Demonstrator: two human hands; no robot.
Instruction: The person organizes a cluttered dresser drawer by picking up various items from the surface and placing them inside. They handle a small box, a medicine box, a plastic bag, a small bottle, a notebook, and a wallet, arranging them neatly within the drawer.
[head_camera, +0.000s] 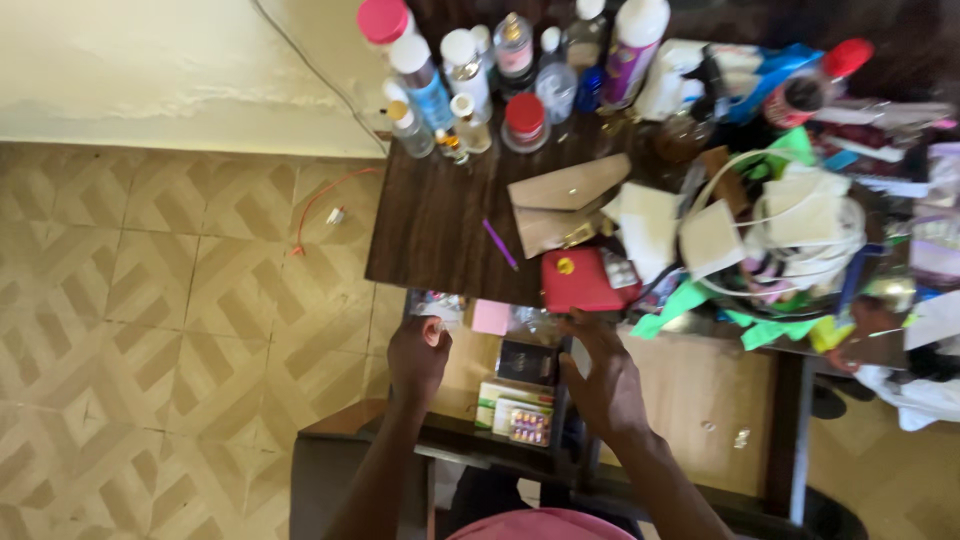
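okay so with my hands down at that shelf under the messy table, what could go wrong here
The red case sits at the table edge right above your right hand; lifting that hand could knock it off. The bottles crowd the far corner, so a jolt to the table might topple them. The white cable pile could snag.

View, single: head-worn camera, looking steeply down from above onto a dark table (440, 230) and the tiled floor (150, 320) to its left, the frame tilted so that the table edge runs slightly askew. Range: close enough that both forearms enter from the bottom edge, with the left hand (418, 358) and right hand (603, 380) low in the middle of the frame, over a lower shelf (690, 390); the bottles (480, 75) at the table's far side reach the top edge. No second view, hence no shared field.
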